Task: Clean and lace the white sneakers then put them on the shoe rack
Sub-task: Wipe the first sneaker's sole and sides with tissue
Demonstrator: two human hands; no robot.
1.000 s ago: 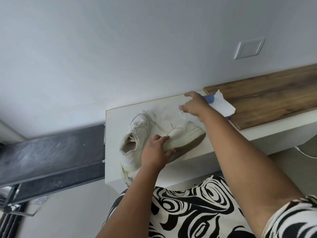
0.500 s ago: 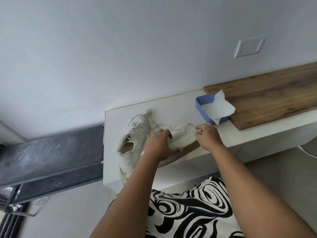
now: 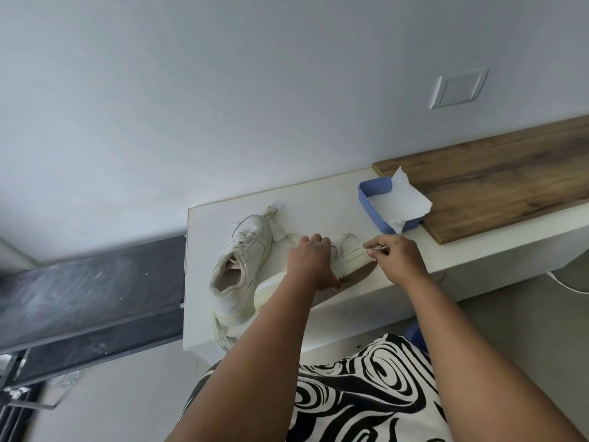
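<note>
So I've got one sneaker (image 3: 347, 266) tipped on its side on the white counter (image 3: 322, 199), brownish sole facing me, toe pointing off to the right. My left hand (image 3: 310, 261) is clamped over the middle of it, fingers curled round the upper and thumb down by the sole edge, holding it steady. My right hand (image 3: 393, 256) is at the toe end, fingertips pinched on a small white wipe (image 3: 373, 252) that's pressed against the rubber edge of the sole there. It's tiny and mostly hidden under my fingers, so I can't tell more about it than that.

The other sneaker (image 3: 240, 269) is sitting upright just to the left, touching the first one near the heel, opening towards me, laces in. There's a loose lace (image 3: 223, 334) dangling over the front edge of the counter below it, and another bit of lace up by its toe.

Further back on the right there's a blue tray (image 3: 369, 202) with a sheet of paper towel (image 3: 403, 202) hanging out of it, butted right up against the wooden shelf top (image 3: 497, 177). Wall has a white switch plate (image 3: 459, 87) on it
</note>
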